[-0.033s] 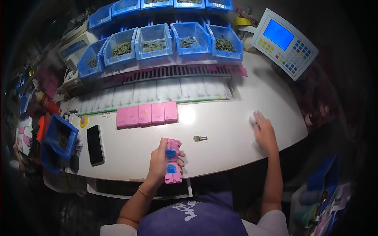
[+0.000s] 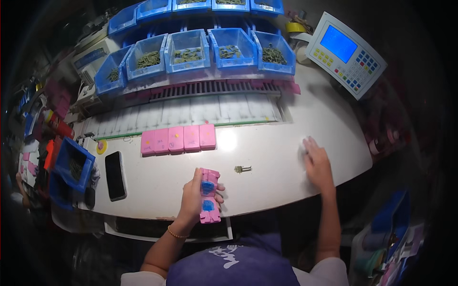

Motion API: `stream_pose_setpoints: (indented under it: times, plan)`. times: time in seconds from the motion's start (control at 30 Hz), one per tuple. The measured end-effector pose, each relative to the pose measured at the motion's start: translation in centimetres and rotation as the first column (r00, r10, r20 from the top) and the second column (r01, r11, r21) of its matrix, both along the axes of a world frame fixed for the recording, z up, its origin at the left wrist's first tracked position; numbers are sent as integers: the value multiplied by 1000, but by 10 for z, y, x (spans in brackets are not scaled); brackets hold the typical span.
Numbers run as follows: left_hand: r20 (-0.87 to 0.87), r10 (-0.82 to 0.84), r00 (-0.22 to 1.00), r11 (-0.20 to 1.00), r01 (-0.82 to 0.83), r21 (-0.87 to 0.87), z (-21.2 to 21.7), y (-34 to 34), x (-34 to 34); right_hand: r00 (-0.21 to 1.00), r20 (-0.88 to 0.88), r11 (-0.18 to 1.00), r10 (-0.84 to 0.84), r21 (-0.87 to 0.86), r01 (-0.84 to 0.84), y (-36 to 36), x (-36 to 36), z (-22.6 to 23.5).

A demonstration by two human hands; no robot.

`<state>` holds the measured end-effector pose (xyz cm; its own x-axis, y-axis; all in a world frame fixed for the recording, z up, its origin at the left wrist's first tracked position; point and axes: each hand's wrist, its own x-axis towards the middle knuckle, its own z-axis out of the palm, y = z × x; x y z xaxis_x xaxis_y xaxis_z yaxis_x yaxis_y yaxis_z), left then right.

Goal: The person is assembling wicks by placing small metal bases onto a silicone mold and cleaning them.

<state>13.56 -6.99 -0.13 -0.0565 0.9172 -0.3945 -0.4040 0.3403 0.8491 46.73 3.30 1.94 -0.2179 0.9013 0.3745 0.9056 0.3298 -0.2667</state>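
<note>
In the head view, we are gripping a pink two-part block in our curled left hand at the bench's front edge; toward the right corner our half-curled right hand is meeting something whitish, blurred; whether gripped, we cannot tell.

Near the counter's right edge, the right hand is blurred, and the white thing at its fingers is too smeared to tell. By the front edge, the pink block hides part of the left hand. The mid-counter green bit is too small to identify. The picture's top crops the upper bins.
</note>
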Motion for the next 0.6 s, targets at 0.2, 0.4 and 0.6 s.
stream_pose_setpoints:
  times: [0.2,0.4,0.6]
  plan:
    - [-92,118,989,981,-102,167,1,-8,14,693,14,682,721,161,-713,-88,-130,9]
    - [-184,81,980,983,-48,176,21,-25,11,680,-236,719,694,212,-661,-78,-140,18]
    - [-188,102,977,976,-61,210,7,-29,8,613,-409,668,675,-14,-744,-79,-132,37]
